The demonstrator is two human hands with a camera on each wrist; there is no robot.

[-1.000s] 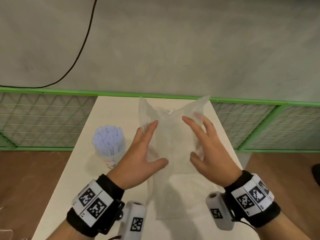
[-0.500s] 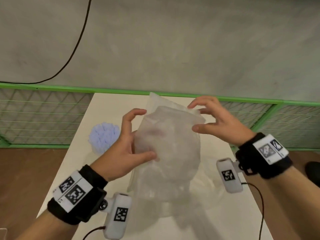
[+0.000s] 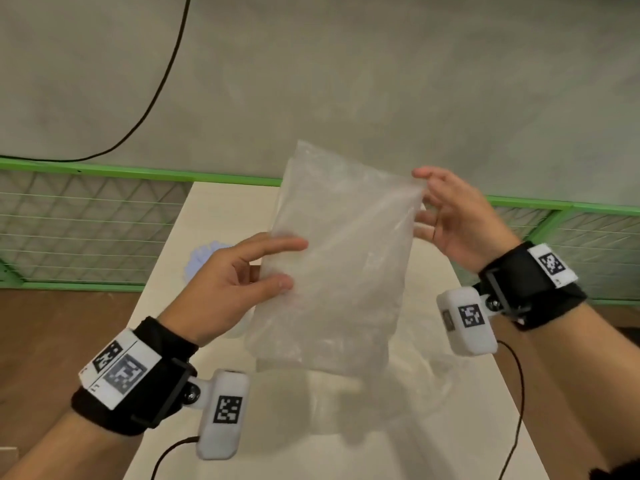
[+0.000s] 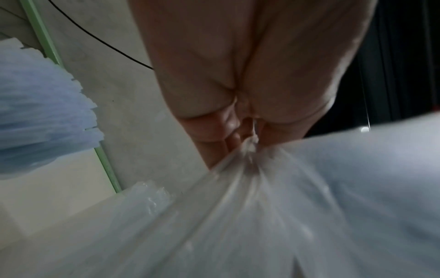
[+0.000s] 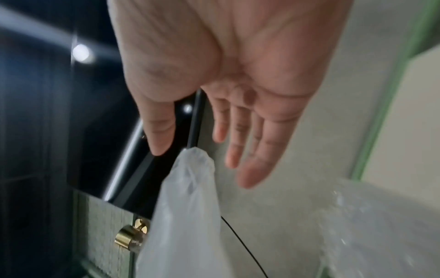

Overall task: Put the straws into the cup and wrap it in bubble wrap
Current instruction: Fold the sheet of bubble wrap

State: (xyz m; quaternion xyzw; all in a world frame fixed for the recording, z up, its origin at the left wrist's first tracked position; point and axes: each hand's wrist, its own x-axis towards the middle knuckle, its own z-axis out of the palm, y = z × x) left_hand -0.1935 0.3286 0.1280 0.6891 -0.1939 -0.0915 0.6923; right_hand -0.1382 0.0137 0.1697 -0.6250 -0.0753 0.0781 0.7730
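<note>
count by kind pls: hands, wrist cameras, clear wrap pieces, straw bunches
hands: 2, left hand, right hand
wrist cameras: 2, left camera, right camera
wrap pieces: 2, held wrap, lying wrap
straw bunches: 1
total: 7

We saw a sheet of clear bubble wrap (image 3: 341, 258) held upright in the air, its left edge gathered and pinched between the thumb and fingers (image 3: 277, 244) of the left hand (image 3: 225, 285). Its upper right corner stood just beside the straight fingertips of the right hand (image 3: 457, 220); whether they touched it we could not tell. Pale blue straws (image 3: 204, 258) stood bunched upright behind the left hand's knuckles, their cup hidden from us. More bubble wrap (image 3: 408, 386) lay flat below both hands.
</note>
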